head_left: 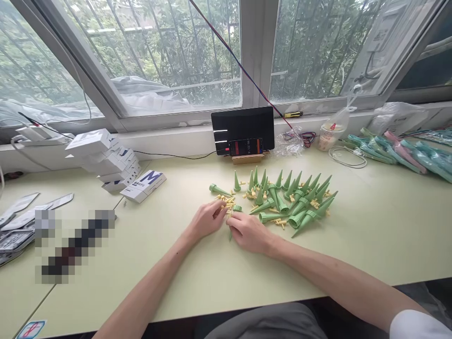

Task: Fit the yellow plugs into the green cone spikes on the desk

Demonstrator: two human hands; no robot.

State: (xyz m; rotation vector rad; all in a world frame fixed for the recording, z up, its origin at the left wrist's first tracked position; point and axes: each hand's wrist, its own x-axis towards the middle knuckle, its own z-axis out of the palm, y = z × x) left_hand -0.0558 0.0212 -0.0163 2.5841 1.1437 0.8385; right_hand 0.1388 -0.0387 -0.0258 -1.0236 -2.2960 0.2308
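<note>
My right hand (pixel 250 231) is closed around a green watering spike (pixel 237 208); its ribbed cap shows above the fingers and its thin tip below them. Close beside it, my left hand (pixel 208 218) has its thumb and fingers drawn together at a small pile of yellow valves (pixel 223 197). What those fingertips hold is too small to make out. Another green spike lies just behind the pile. To the right is a large group of green spikes (pixel 306 207), some standing point up, others lying on their sides, with yellow valves among them.
At the back, a black tablet (pixel 243 123) stands behind a phone (pixel 246 147) on a small stand. White boxes (pixel 106 155) are stacked at the left, near flat grey devices (pixel 17 235). A bagged cup (pixel 330 134), cable and wrapped coloured items (pixel 402 150) lie at the right.
</note>
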